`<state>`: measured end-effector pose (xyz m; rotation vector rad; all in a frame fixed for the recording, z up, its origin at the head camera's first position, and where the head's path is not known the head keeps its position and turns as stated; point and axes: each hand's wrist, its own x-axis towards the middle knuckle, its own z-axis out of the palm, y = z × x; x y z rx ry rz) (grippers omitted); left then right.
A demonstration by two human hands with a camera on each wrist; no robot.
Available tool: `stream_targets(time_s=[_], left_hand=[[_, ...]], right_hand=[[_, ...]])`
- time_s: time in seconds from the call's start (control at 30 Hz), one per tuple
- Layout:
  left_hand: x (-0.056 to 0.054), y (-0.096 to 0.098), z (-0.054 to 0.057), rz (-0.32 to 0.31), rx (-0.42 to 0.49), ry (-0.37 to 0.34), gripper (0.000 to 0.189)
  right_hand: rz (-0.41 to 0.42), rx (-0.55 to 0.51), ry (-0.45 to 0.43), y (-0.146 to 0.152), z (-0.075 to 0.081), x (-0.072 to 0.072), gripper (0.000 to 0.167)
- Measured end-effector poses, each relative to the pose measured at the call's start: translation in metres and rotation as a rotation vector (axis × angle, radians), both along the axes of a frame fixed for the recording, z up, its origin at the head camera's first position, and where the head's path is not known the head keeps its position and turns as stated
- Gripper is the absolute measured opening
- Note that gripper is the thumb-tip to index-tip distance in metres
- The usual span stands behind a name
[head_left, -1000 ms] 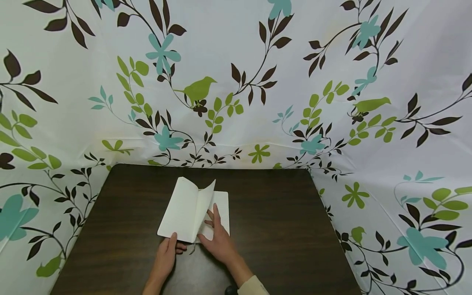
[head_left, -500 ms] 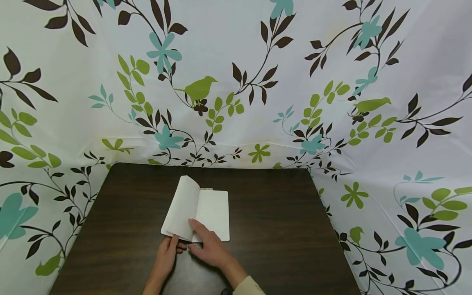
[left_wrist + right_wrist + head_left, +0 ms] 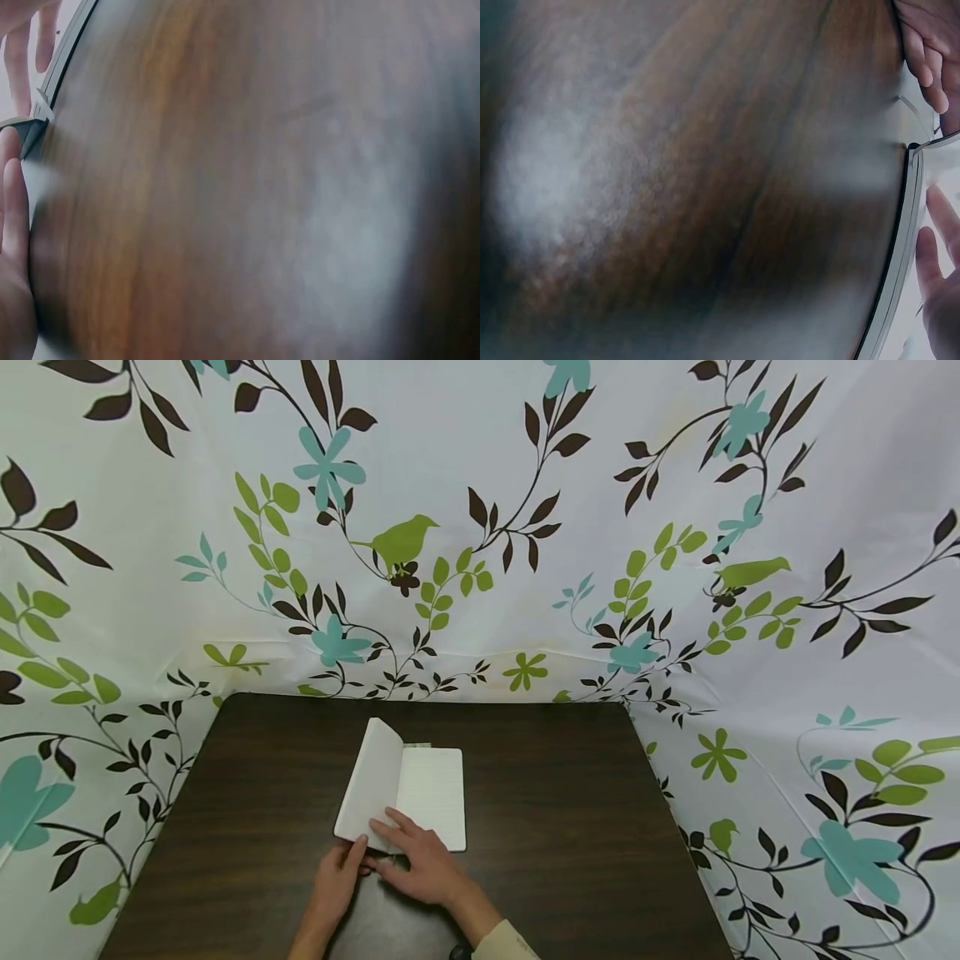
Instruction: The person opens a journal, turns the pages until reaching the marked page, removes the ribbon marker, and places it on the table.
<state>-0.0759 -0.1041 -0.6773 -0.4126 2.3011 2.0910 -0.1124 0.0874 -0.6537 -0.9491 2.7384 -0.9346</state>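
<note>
An open notebook (image 3: 433,789) with white pages lies on the dark wooden table. Its left part is raised at a slant, while the faintly lined right page lies flat. My left hand (image 3: 333,878) pinches the near edge of the raised part, thumb above and fingers below. Across the near end of the spine, my right hand (image 3: 431,867) touches the left page with extended fingertips. In the right wrist view the fingers of the right hand (image 3: 939,281) lie over the page, and a thin ribbon (image 3: 913,106) sticks out by the spine.
The dark wooden table (image 3: 570,827) spreads around the notebook. Behind and beside it hangs a white cloth (image 3: 495,602) printed with leaves, flowers and birds. A small dark object (image 3: 461,952) shows at the bottom edge, beside the right sleeve (image 3: 506,942).
The right hand has swept left from the right page, turning a lifted leaf over onto the left side. The raised left part now stands steeper and narrower. The left hand has stayed at its edge.
</note>
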Motion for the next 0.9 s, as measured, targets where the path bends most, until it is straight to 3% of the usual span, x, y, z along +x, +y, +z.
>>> stream_targets(time_s=[0.1, 0.27, 0.53, 0.9], left_hand=[[0.0, 0.0, 0.001, 0.015, -0.045, -0.032, 0.046], [0.002, 0.001, -0.002, 0.026, -0.079, -0.015, 0.049], [0.002, 0.0, -0.004, 0.015, -0.092, -0.03, 0.052], [0.001, -0.001, -0.004, 0.002, -0.126, -0.047, 0.053]], right_hand=[[0.003, 0.017, 0.026, 0.0, -0.001, 0.001, 0.058], [0.0, 0.084, 0.049, 0.002, 0.002, -0.001, 0.059], [-0.042, 0.288, 0.113, 0.025, 0.008, -0.014, 0.064], [-0.09, 0.397, 0.055, 0.053, 0.007, -0.027, 0.067]])
